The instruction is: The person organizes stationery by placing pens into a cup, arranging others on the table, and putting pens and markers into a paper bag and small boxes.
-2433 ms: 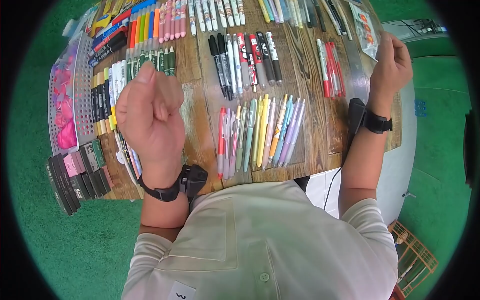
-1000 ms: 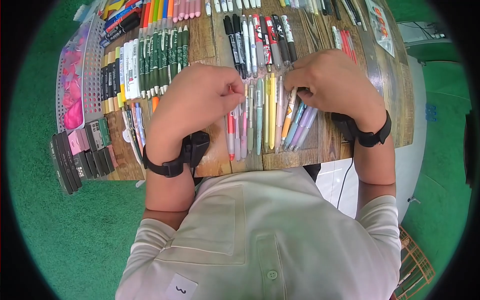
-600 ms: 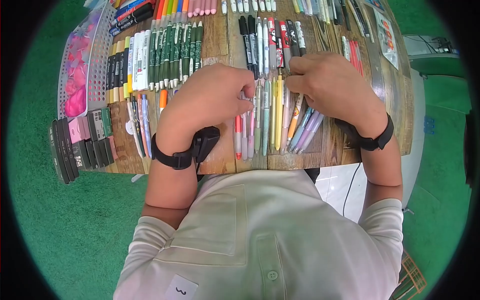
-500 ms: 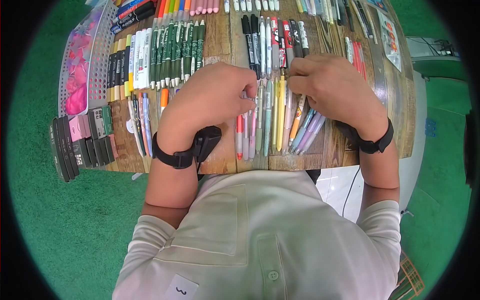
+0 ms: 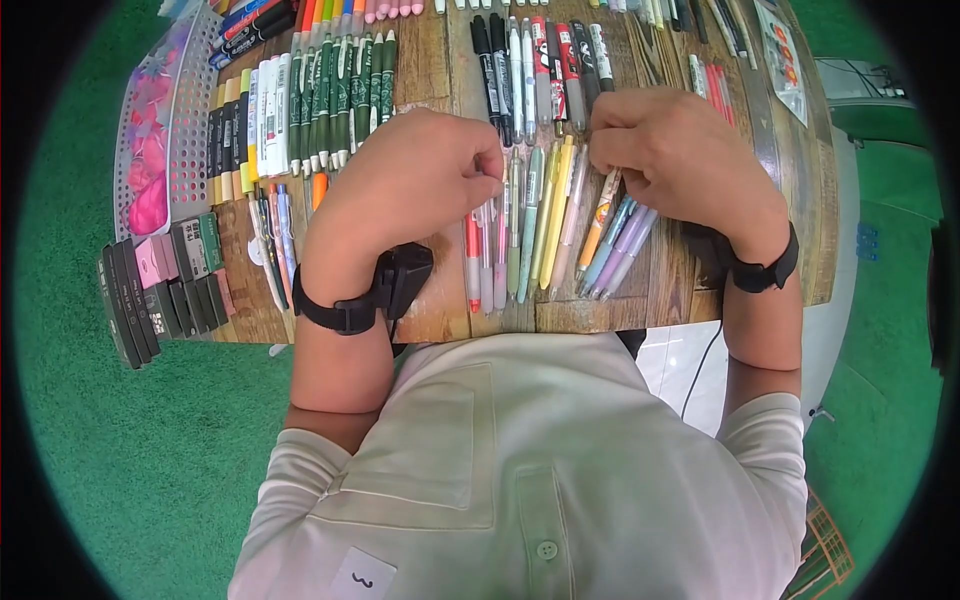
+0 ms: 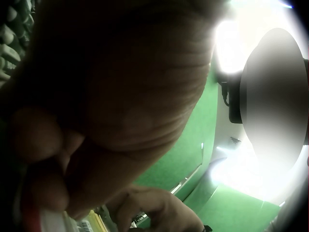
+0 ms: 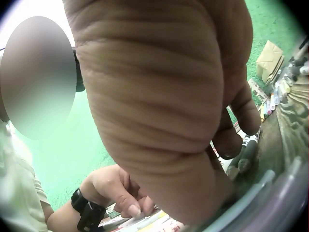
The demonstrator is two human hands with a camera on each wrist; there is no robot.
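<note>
Both bare hands are over a row of slim pens on the wooden table. At the row's left end, my left hand has bent fingers over the upper part of a red pen and its neighbours. In the left wrist view its fingertips overlap something red; their grip is hidden. My right hand pinches near the top of an orange-patterned pen, its fingertips partly hidden. Purple pens lean out below that hand. Between the hands lie yellow pens and a mint-green pen.
Behind are black markers and red-and-white pens. Dark green pens and white markers lie left, near a perforated basket and stacked boxes. Red pens and a clear packet are right.
Both hands came down from apart, at the sides, onto the row of pens. Lately the right hand shifted slightly right, and a gap widened beside the orange-patterned pen as the pens fan out.
</note>
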